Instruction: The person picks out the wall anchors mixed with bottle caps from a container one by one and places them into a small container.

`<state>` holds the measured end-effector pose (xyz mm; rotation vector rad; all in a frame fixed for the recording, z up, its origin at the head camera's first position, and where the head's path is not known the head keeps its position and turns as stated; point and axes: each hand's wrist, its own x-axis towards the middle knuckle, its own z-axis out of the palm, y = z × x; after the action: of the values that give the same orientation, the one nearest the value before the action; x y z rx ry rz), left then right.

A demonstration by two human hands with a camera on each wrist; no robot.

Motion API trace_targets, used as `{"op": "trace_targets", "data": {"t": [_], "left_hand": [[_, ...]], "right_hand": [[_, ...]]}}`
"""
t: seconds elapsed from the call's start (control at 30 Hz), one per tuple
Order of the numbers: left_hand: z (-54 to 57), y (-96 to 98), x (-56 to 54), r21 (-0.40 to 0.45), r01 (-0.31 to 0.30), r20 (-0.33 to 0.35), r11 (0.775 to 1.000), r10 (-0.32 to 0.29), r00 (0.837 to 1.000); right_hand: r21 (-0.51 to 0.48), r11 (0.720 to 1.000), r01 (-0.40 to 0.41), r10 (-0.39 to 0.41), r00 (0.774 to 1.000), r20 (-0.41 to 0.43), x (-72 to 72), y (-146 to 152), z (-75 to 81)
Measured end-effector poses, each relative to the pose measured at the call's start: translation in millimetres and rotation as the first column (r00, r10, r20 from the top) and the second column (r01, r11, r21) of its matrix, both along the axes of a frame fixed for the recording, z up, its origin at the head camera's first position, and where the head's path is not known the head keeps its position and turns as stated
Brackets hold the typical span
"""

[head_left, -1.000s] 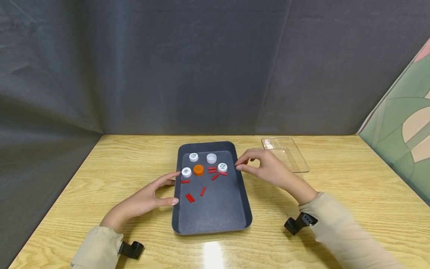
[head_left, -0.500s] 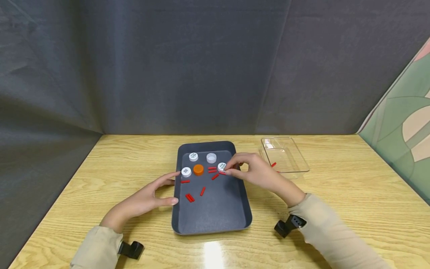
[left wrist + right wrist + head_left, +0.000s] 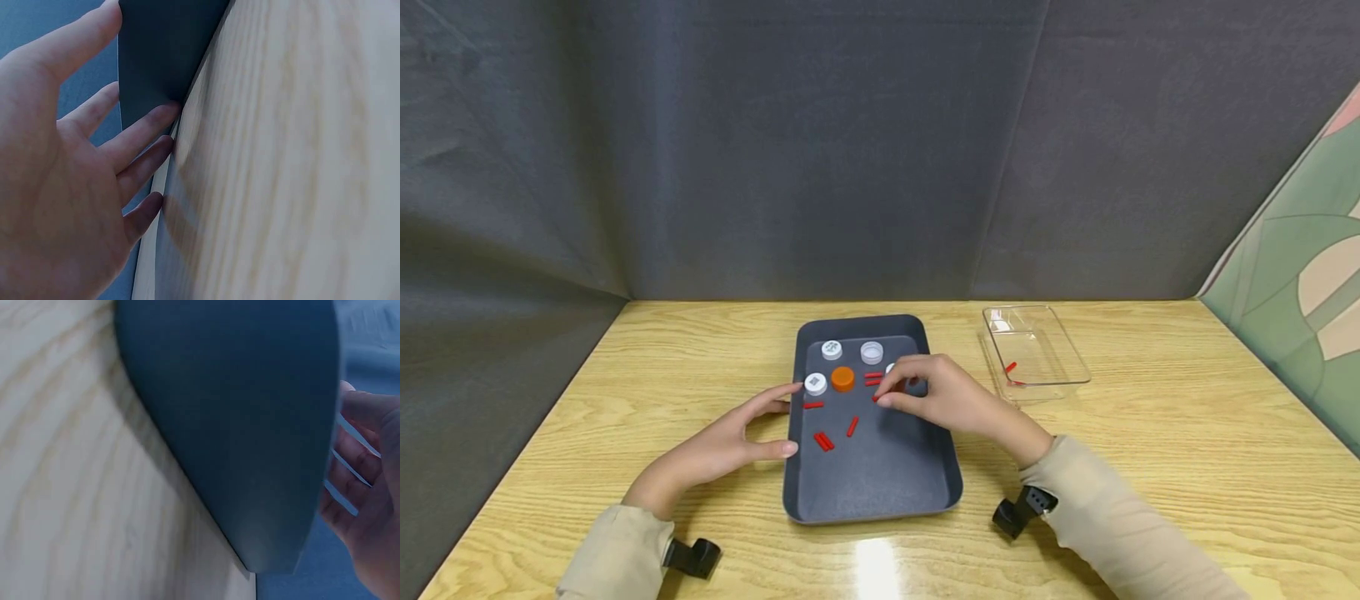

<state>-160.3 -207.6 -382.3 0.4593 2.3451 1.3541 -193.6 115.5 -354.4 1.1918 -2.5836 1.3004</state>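
A dark grey tray point(image 3: 880, 487) lies on the table with several red sticks point(image 3: 852, 427) and bottle caps in it: white caps point(image 3: 816, 383) and an orange cap point(image 3: 842, 379). My left hand point(image 3: 722, 442) rests at the tray's left side, fingers fairly straight; in the left wrist view, fingertips point(image 3: 164, 112) meet the tray's outer wall. Over the tray, my right hand point(image 3: 943, 396) pinches a red stick point(image 3: 876, 398) between thumb and forefinger, partly hiding a white cap behind it. In the right wrist view, the tray wall point(image 3: 237, 425) hides the fingertips.
A clear plastic box point(image 3: 1037, 346) stands to the right behind the tray, holding red sticks point(image 3: 1011, 367) near its front left corner. A dark cloth point(image 3: 820, 150) hangs behind the wooden table point(image 3: 700, 358).
My right hand has moved left and down from the tray's right rim to a red stick inside, uncovering red sticks in the clear box. The left hand stays put.
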Motion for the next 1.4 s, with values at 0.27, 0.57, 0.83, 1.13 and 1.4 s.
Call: {"op": "trace_targets", "data": {"t": [0.27, 0.57, 0.83, 1.13, 1.4], "left_hand": [[-0.2, 0.5, -0.6, -0.013, -0.010, 0.015, 1.000, 0.011, 1.000], [-1.3, -1.2, -1.2, -0.018, -0.008, 0.007, 1.000, 0.008, 1.000], [-0.5, -1.8, -1.8, -0.014, 0.002, 0.006, 1.000, -0.002, 1.000], [-0.2, -1.2, -2.1, -0.014, 0.006, 0.000, 1.000, -0.006, 1.000], [-0.7, -1.9, -2.6, -0.014, 0.010, 0.005, 1.000, -0.009, 1.000]], "right_hand": [[0.037, 0.999, -0.027, 0.026, 1.000, 0.009, -1.1, -8.7, -8.1], [0.125, 0.988, -0.090, 0.091, 0.996, 0.002, -3.1, -19.7, -13.1], [0.198, 0.973, -0.115, 0.117, 0.993, 0.004, -8.0, -27.2, -14.9], [0.229, 0.964, -0.137, 0.134, 0.991, 0.026, -14.9, -33.9, -15.5], [0.196, 0.964, -0.178, 0.167, 0.983, 0.072, -21.0, -38.0, -17.9]]}}
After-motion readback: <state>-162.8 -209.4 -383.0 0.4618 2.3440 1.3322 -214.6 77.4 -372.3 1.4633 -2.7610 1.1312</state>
